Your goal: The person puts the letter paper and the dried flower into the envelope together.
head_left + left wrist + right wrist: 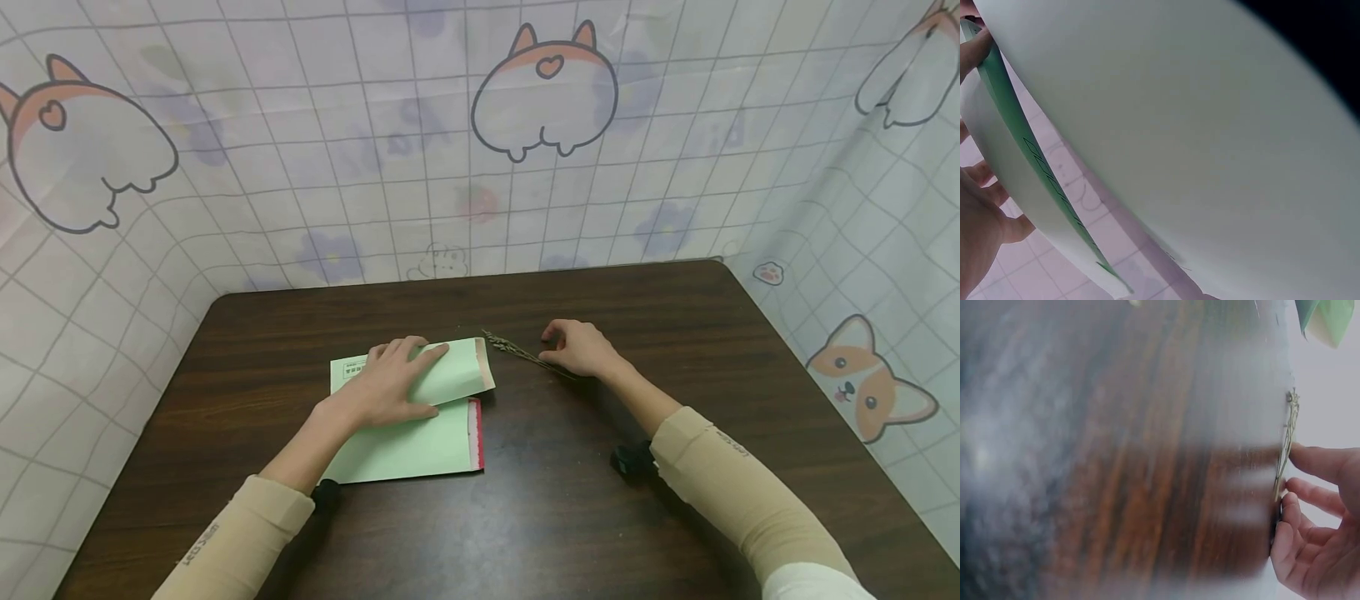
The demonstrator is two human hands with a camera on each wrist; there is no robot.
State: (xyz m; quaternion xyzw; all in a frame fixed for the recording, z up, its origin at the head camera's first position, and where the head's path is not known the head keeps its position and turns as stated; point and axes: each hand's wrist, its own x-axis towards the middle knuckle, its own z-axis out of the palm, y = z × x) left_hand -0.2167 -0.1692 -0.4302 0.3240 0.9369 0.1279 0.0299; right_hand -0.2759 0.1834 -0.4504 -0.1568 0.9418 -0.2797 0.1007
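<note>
My left hand [390,383] rests on a light green paper envelope [450,375] with a small printed box on it, its fingers spread and fairly straight. The thumb lies along the near edge, which stands a little raised over a second green panel [420,450] with a red-edged strip at its right end. In the left wrist view, the green sheet [1013,106] bows away from a large pale surface [1210,144]. To the right, a thin dried grass sprig [513,346] lies on the table, and my right hand [581,348] pinches its stem with curled fingers and thumb.
The dark wooden table [540,500] ends at a patterned cloth wall [420,167] behind and at both sides. A black wrist device [632,461] hangs under the right forearm, and another [325,495] under the left.
</note>
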